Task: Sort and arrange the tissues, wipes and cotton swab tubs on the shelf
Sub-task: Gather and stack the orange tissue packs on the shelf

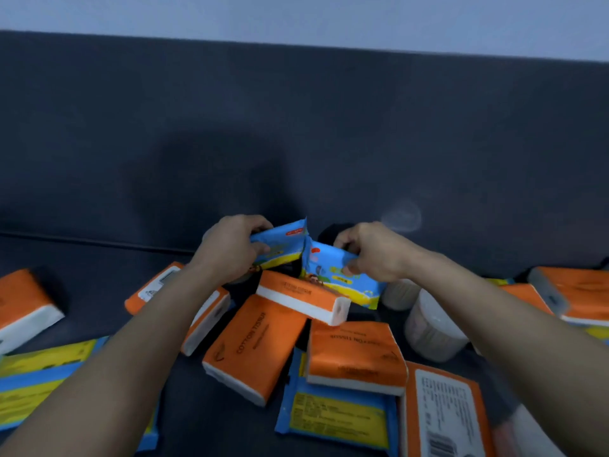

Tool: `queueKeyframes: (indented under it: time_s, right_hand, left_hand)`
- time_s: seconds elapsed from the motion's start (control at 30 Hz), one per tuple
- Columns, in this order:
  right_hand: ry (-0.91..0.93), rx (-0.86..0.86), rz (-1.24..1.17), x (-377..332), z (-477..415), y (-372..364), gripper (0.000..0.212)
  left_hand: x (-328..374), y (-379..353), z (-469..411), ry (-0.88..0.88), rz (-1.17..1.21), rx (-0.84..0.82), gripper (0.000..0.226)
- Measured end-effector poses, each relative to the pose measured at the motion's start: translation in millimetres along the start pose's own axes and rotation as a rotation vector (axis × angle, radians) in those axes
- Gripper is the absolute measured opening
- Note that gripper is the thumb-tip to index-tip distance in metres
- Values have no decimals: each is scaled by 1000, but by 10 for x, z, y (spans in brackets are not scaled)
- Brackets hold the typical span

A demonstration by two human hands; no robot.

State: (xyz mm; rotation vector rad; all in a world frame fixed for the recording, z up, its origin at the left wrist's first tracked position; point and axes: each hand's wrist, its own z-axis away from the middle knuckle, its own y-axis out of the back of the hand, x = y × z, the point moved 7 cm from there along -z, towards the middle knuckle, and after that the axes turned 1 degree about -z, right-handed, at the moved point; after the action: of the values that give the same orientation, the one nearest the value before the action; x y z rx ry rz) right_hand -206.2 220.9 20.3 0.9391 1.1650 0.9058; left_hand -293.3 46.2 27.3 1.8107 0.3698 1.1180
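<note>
My left hand (230, 247) grips a blue wipes pack (283, 242), raised above the pile. My right hand (372, 252) grips a second blue wipes pack (336, 275) beside it; the two packs touch at their inner ends. Below them lie several orange tissue packs, one (303, 296) right under the held packs, another (253, 347) flat and one (356, 354) to its right. A clear cotton swab tub (431, 331) stands under my right forearm, with a second tub (400, 293) partly hidden behind it.
The goods lie on a dark grey surface (99, 291) with a dark back panel (296, 127). More blue and yellow wipes packs lie at left (36, 380) and at the front (336, 413). Orange tissue packs sit at far left (23, 305) and far right (573, 291).
</note>
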Motion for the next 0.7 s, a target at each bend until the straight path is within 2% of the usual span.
queueKeyframes:
  time_s: [0.1,0.23,0.33,0.43,0.57,0.7]
  right_hand:
    - [-22,-14,28,56,53,-19,31]
    - [-47,94,19,85,63,70,27]
    - [-69,125,59,77,0,65,21]
    - [-87,102,97,71,-76,24,21]
    - [-107,90,179,63,-125,5,19]
    - [-128,106,264,75,-149,10,28]
  left_hand:
    - [52,-116,-73,-26,-53,-56,26]
    - [59,-212,-183,-57,-9,-110,25]
    - [64,-237,-237,-88,-124,-151,31]
    - [-18,-250,-268,-74,-261,-207,35]
    - [-74,-221,-271,-50,-248,-224,36]
    - [-70,-178,-288,-38,-298,-263,35]
